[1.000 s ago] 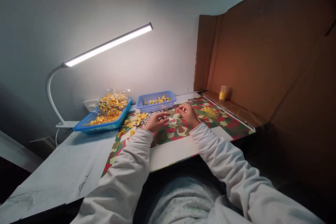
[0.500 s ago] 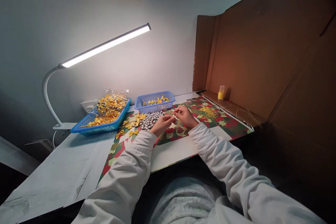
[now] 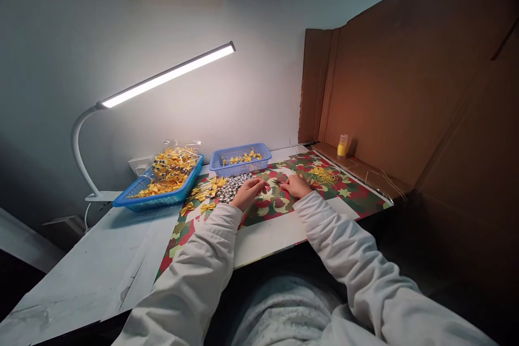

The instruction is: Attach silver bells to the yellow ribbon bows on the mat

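My left hand [image 3: 248,193] is beside the pile of silver beads [image 3: 232,188], its fingers pinched on something too small to make out. A short way to the right, my right hand [image 3: 297,186] is closed on a small dark pointed tool [image 3: 277,181], its tip towards the left hand. The two hands are apart, over the camouflage-patterned sheet [image 3: 259,215]. Yellow bows [image 3: 207,207] lie left of the beads. Yellow cords [image 3: 323,175] are heaped just beyond my right hand.
At the left a blue basket [image 3: 152,203] holds yellow bows and a clear bag. A smaller blue basket [image 3: 218,169] with yellow pieces is by the wall. A lit lamp [image 3: 168,74] arches over them. Cardboard [image 3: 385,86] stands at the right, near a small yellow bottle [image 3: 342,146].
My right hand has moved right and down, away from my left hand, and the dark tool now shows at its fingers. The view has shifted slightly.
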